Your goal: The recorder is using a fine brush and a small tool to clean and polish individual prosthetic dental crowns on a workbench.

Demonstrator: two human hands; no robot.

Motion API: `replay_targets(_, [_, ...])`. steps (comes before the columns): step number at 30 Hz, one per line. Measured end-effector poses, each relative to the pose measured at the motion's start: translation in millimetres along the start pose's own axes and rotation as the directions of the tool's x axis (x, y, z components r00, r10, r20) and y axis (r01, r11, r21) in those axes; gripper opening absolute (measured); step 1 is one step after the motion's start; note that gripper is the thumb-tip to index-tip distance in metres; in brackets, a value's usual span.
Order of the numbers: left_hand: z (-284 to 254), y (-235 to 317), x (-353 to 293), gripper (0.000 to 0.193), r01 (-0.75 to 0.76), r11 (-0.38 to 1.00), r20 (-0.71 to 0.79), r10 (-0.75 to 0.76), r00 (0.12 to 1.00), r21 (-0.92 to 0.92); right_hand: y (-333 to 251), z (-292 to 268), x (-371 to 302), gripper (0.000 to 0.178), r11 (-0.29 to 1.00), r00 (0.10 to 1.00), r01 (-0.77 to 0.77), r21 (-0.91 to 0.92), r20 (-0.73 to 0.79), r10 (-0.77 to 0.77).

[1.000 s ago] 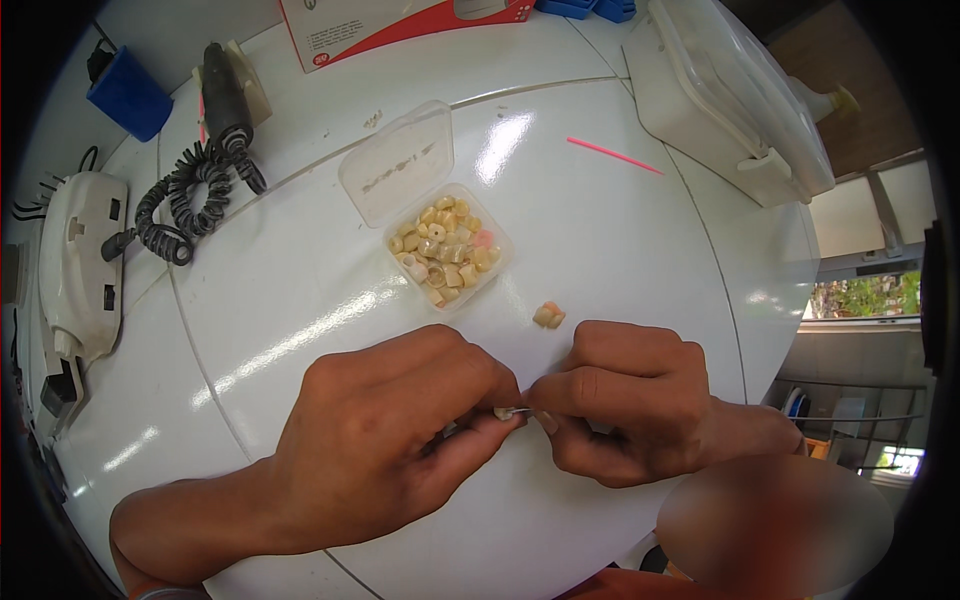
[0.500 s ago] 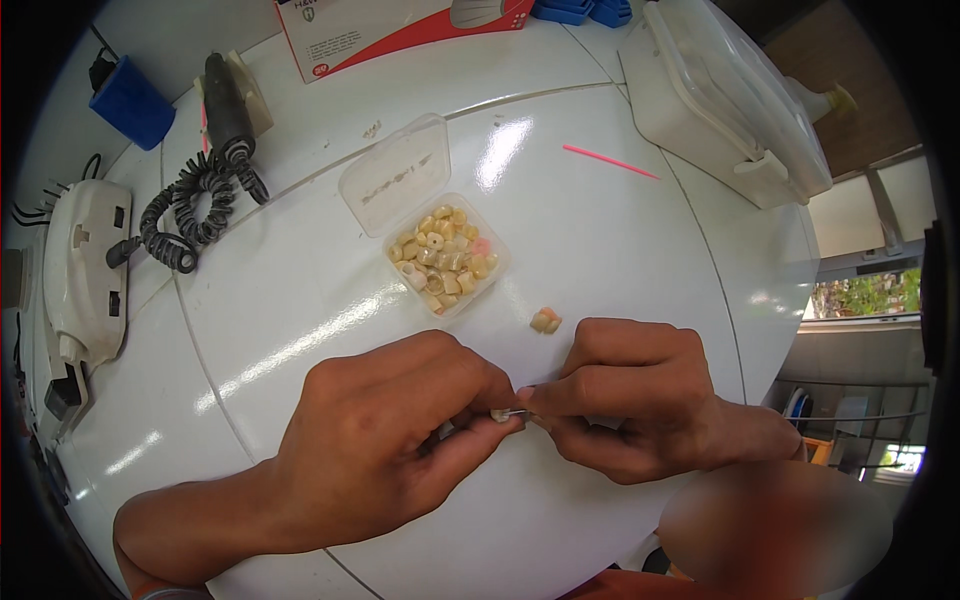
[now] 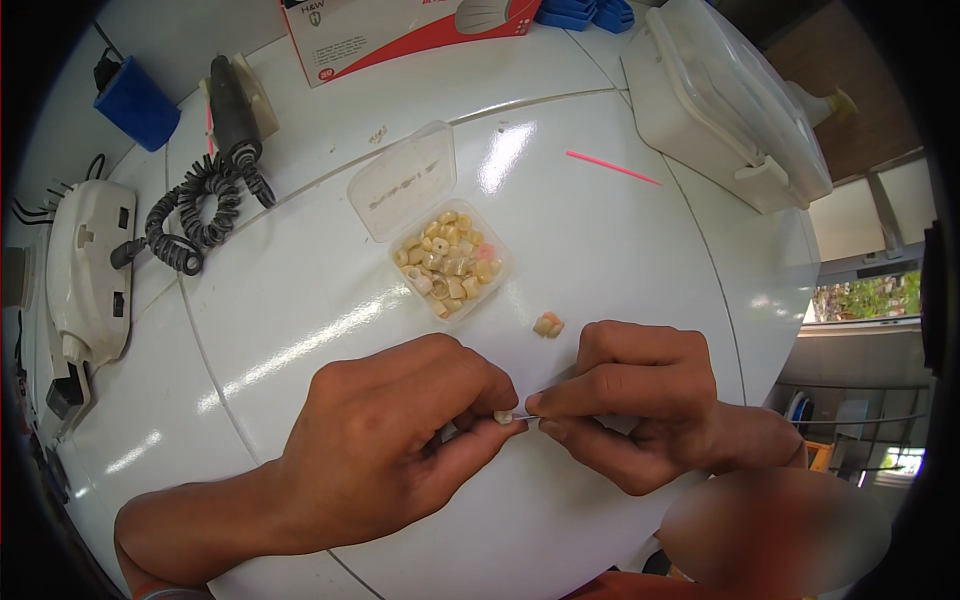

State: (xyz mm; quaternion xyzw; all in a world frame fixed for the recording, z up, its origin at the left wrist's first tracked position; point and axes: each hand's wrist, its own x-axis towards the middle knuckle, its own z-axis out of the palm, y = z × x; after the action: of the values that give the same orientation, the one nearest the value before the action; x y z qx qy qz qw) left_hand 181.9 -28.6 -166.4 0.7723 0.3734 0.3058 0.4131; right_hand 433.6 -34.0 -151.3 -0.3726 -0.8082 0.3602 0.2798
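Observation:
My left hand pinches a small whitish dental crown between thumb and forefinger. My right hand is closed in a pinch on a thin metal pin, which reaches to the crown; most of the pin is hidden by the fingers. Just beyond my right knuckles lies a small piece of yellowish artificial teeth with some pink. Farther off stands a clear plastic box with its lid folded back, holding many yellowish tooth-like crowns and a pink bit.
At left are a white control unit, a coiled black cord and a dark handpiece, near a blue cup. A pink stick lies at the back right, before a white lidded bin. A red-and-white carton stands behind.
My right hand has drawn slightly away from the left, showing a little more of the pin. The whole view has shifted slightly; the left hand keeps its pinch.

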Motion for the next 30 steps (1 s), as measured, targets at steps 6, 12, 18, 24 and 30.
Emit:
replay_targets(6, [0.5,-0.6,-0.5,0.017,-0.001,1.0,-0.006,0.001,1.0,0.005,1.6,2.7,0.5,0.025,0.999,0.999,0.042,-0.034,-0.01,-0.042])
replay_targets(12, [1.1,-0.1,-0.1,0.018,-0.001,1.0,0.001,0.001,1.0,0.016,2.3,2.9,-0.9,0.025,0.997,0.999,0.05,-0.051,-0.002,-0.05])
replay_targets(18, [0.7,-0.8,-0.8,0.018,-0.011,1.0,0.005,0.011,1.0,0.014,1.1,4.2,-0.7,0.025,0.996,0.998,0.06,-0.06,-0.002,-0.06])
replay_targets(24, [0.9,-1.7,-0.9,0.018,-0.015,1.0,0.022,0.015,1.0,0.013,2.1,4.2,-0.9,0.025,0.997,0.999,0.05,-0.06,0.011,-0.049])
replay_targets(30, [0.7,-1.0,-0.7,0.017,-0.014,1.0,0.029,0.013,0.999,0.018,4.4,4.0,1.0,0.026,0.988,0.993,0.116,-0.097,-0.015,-0.118])
